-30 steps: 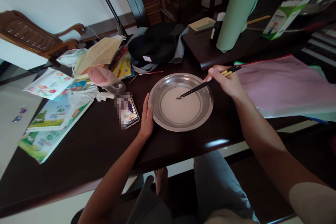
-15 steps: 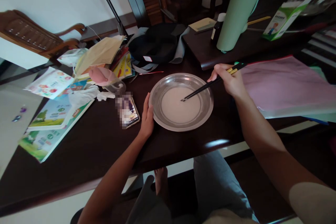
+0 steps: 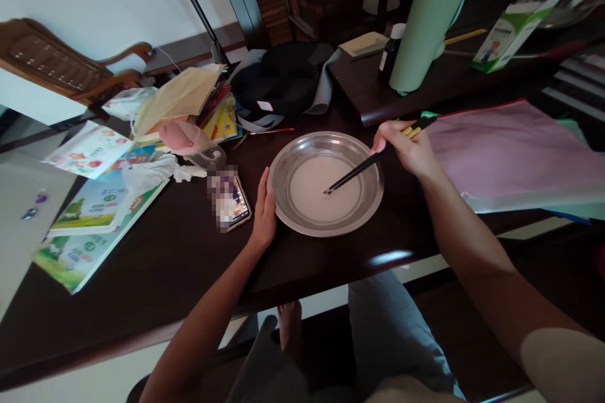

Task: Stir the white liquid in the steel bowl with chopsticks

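A round metal plate [image 3: 368, 201] holding a pale liquid sits on the dark wooden table [image 3: 189, 252] in front of me. My right hand [image 3: 409, 150] is closed round a pair of black chopsticks [image 3: 363, 167], whose tips dip into the liquid near the plate's middle. My left hand [image 3: 265, 214] rests on the table with its fingers flat against the plate's left rim, holding nothing.
A phone [image 3: 230, 200] lies just left of my left hand. Books, papers and a pink item [image 3: 182, 135] crowd the far left. A black bag [image 3: 278, 82] lies behind the plate. A pink plastic folder [image 3: 510, 151] covers the right side; a green roll [image 3: 432, 12] and box [image 3: 508, 34] stand behind.
The chopstick tips have shifted within the liquid, first to the right, then back and nearer to me. My right hand moved slightly with them. My left hand and the plate stayed put.
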`<state>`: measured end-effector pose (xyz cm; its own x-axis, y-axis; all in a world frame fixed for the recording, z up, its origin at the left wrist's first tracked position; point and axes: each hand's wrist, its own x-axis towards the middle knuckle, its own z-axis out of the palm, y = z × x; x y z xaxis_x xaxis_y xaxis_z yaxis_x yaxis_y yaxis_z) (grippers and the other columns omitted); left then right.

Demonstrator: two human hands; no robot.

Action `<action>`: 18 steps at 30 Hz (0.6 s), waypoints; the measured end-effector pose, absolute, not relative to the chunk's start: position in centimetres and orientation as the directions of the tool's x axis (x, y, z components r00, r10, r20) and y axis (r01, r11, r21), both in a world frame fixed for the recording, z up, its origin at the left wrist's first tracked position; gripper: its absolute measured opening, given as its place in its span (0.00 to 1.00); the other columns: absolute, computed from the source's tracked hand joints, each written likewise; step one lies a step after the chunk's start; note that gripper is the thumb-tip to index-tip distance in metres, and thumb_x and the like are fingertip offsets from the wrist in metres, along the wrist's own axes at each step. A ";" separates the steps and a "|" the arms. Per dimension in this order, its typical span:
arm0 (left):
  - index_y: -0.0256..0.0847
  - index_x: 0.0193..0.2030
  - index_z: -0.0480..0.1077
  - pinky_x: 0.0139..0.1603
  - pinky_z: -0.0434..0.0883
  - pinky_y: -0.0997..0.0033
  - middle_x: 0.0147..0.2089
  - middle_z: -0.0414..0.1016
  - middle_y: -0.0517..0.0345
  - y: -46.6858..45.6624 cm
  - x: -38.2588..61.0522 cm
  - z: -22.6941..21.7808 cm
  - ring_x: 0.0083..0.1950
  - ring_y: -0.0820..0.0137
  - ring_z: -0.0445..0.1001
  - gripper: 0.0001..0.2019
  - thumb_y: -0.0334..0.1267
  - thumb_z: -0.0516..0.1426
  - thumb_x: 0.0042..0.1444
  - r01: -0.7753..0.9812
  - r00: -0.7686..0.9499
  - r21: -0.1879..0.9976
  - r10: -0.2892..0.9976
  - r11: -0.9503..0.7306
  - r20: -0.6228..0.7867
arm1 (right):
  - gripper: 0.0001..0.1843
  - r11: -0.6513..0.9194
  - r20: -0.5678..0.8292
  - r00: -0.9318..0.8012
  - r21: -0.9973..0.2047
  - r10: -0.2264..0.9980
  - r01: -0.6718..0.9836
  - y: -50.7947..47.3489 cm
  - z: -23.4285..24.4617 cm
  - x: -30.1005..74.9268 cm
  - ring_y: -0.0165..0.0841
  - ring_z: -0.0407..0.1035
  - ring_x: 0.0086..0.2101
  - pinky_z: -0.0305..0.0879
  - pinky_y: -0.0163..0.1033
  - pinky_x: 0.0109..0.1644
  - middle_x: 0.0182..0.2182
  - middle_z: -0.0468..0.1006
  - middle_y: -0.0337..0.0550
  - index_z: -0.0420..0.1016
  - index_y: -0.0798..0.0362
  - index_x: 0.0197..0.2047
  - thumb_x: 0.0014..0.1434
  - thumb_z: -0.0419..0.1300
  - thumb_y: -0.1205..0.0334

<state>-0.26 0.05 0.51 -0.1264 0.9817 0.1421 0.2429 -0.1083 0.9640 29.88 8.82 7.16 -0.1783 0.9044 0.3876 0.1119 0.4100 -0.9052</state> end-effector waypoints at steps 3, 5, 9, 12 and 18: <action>0.51 0.71 0.53 0.75 0.46 0.58 0.76 0.50 0.57 0.1 -0.4 0.3 0.76 0.63 0.48 0.29 0.54 0.48 0.65 0.232 -0.121 0.966 0.983 -0.110 0.140 | 0.21 0.414 0.360 -0.296 -0.898 0.885 0.147 8.5 7.2 29.6 0.35 0.76 0.32 0.70 0.42 0.41 0.26 0.81 0.40 0.77 0.48 0.25 0.60 0.58 0.43; 0.52 0.71 0.52 0.75 0.47 0.57 0.76 0.49 0.58 0.1 -0.4 0.2 0.76 0.63 0.49 0.29 0.54 0.48 0.65 0.220 -0.120 0.970 0.984 -0.106 0.134 | 0.19 0.424 0.368 -0.292 -0.892 0.883 0.156 8.6 7.2 29.6 0.35 0.76 0.34 0.70 0.42 0.42 0.28 0.82 0.40 0.78 0.48 0.27 0.60 0.59 0.44; 0.50 0.71 0.54 0.75 0.46 0.57 0.75 0.51 0.57 0.1 -0.3 0.4 0.76 0.63 0.49 0.29 0.54 0.48 0.65 0.232 -0.130 0.966 0.981 -0.111 0.144 | 0.23 0.422 0.405 -0.140 -0.898 0.903 0.122 8.9 7.1 29.9 0.34 0.75 0.28 0.70 0.42 0.39 0.22 0.78 0.39 0.74 0.49 0.21 0.59 0.59 0.42; 0.51 0.70 0.54 0.75 0.46 0.58 0.75 0.51 0.57 0.1 -0.3 0.5 0.76 0.63 0.49 0.29 0.54 0.48 0.65 0.249 -0.132 0.962 0.980 -0.113 0.150 | 0.25 0.403 0.377 -0.188 -0.907 0.907 0.122 8.8 7.2 29.9 0.34 0.75 0.28 0.70 0.42 0.38 0.22 0.78 0.40 0.74 0.49 0.20 0.59 0.58 0.40; 0.52 0.71 0.52 0.75 0.46 0.57 0.76 0.49 0.58 0.1 -0.3 0.3 0.76 0.63 0.48 0.29 0.54 0.48 0.65 0.231 -0.121 0.967 0.983 -0.106 0.137 | 0.20 0.414 0.371 -0.242 -0.896 0.896 0.159 8.8 7.2 29.6 0.35 0.76 0.33 0.70 0.42 0.42 0.27 0.82 0.40 0.77 0.48 0.25 0.59 0.60 0.43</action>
<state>-0.34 0.09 0.27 -0.1206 0.9833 0.1367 0.2313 -0.1061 0.9671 29.59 8.75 7.17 -0.2423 0.8963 0.3714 0.1590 0.4143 -0.8961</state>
